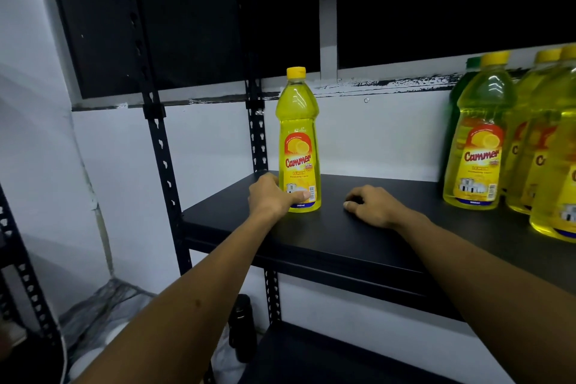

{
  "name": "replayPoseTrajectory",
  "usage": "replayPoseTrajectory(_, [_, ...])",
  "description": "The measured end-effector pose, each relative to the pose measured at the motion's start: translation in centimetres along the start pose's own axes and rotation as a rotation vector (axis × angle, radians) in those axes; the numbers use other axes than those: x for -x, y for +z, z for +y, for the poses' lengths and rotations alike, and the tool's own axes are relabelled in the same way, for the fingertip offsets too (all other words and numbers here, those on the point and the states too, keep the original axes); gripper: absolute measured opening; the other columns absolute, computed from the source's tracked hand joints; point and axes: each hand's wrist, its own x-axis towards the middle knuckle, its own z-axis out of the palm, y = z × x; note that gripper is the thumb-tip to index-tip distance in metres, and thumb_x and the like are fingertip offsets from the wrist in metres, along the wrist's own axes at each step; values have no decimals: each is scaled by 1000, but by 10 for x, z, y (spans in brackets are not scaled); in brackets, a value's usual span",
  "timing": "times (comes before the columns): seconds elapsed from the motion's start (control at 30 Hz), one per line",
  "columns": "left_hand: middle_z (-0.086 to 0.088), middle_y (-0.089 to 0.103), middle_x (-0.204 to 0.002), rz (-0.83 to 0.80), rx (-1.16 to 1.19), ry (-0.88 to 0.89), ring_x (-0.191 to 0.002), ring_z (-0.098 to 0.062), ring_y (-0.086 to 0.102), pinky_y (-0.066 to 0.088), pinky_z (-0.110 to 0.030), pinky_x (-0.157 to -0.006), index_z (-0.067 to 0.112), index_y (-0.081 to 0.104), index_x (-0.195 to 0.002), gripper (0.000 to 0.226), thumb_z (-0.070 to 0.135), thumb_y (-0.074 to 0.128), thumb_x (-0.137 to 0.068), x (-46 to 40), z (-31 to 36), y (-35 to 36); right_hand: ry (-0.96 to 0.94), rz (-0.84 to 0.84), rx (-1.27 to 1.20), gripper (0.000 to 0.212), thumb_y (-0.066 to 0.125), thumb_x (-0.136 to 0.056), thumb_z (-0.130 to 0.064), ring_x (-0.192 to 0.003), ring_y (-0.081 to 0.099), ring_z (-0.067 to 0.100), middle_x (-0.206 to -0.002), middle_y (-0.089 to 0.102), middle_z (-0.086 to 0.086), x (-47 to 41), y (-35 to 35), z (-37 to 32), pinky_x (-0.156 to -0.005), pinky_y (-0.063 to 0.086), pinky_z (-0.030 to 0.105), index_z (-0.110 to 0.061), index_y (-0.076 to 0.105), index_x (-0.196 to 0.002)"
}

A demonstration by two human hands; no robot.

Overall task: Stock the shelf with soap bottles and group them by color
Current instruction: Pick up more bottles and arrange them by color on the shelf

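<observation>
A yellow soap bottle (298,140) stands upright near the left end of the matte black shelf board (336,237); it is clear plastic with a waisted body, a ribbed yellow screw cap and a glossy red-and-yellow label. The left hand (274,195) wraps its base, thumb across the label's lower edge and fingers curled behind, so it grips the bottle. The right hand (372,204) rests just beside it on the bare board, apart from the bottle, fingers loosely curled under and holding nothing. At the right end a tight cluster of yellow bottles (480,146) stands upright, one green-capped bottle (467,72) partly hidden behind them. The perforated black steel upright (159,146) frames the left side; the wall behind is smooth white with chipped dark paint along a ledge.
</observation>
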Motion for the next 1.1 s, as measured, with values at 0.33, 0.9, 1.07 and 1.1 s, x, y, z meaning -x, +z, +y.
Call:
replayPoseTrajectory(0.33, [-7,70,-110,24,-17,3,-97,-23,66,53,-40,-90,15,68,-105,46,42,84,-71,-36,-22,-10,45,-53,145,39,41,-99,-43,-109,57,28,-124,61,10,-17,8,-3,-93,47,39,-15,57,-122])
replayPoseTrajectory(0.9, [-12,64,-123,87,182,-81,-108,-26,63,50,-40,-95,7,57,-124,62,30,84,-74,-133,-65,-3,80,-38,187,42,33,-96,-46,-103,56,27,-117,59,7,-111,43,-23,-92,47,42,-17,55,-116])
replayPoseTrajectory(1.07, [-14,65,-121,91,175,-61,-107,-26,63,49,-36,-91,4,59,-121,50,23,80,-79,-155,-70,3,87,-19,181,41,33,-95,-45,-99,56,27,-113,59,8,-128,48,-24,-85,47,38,-16,55,-115])
replayPoseTrajectory(1.1, [-14,65,-121,89,178,-58,-107,-26,63,48,-35,-91,4,60,-120,47,21,79,-80,-159,-71,4,89,-17,179,41,33,-95,-45,-99,56,27,-114,58,8,-131,49,-24,-85,47,38,-16,54,-115])
